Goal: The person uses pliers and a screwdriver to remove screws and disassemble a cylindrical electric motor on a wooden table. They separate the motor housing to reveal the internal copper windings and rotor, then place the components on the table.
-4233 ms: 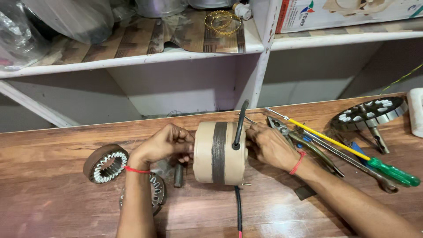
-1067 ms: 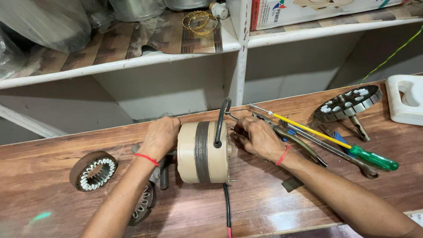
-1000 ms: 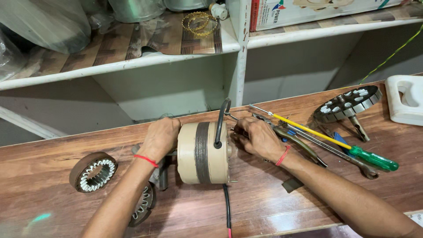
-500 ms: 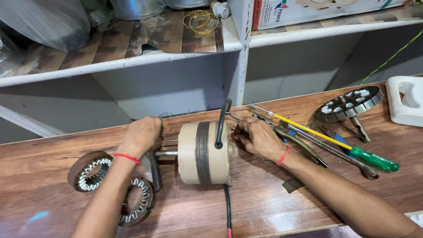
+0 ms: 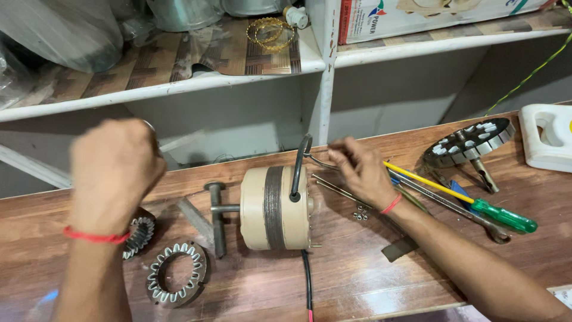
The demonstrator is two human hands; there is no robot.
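green screwdriver (image 5: 503,216) | white jug (image 5: 547,137) | stator ring (image 5: 177,273) | bangles (image 5: 271,32)

Two bare forearms are seen coming up from the bottom edge, and no sleeves are worn on either. The left hand (image 5: 113,170) is shown from the back, slightly blurred, knuckles rounded; a thin red thread band (image 5: 95,237) is tied snugly around its wrist. The right hand (image 5: 359,171) is seen in sharper focus, its fingers slim and uncovered, and a matching red thread (image 5: 391,204) is looped at that wrist, worn a little looser. No gloves, rings or watch are seen on either hand.
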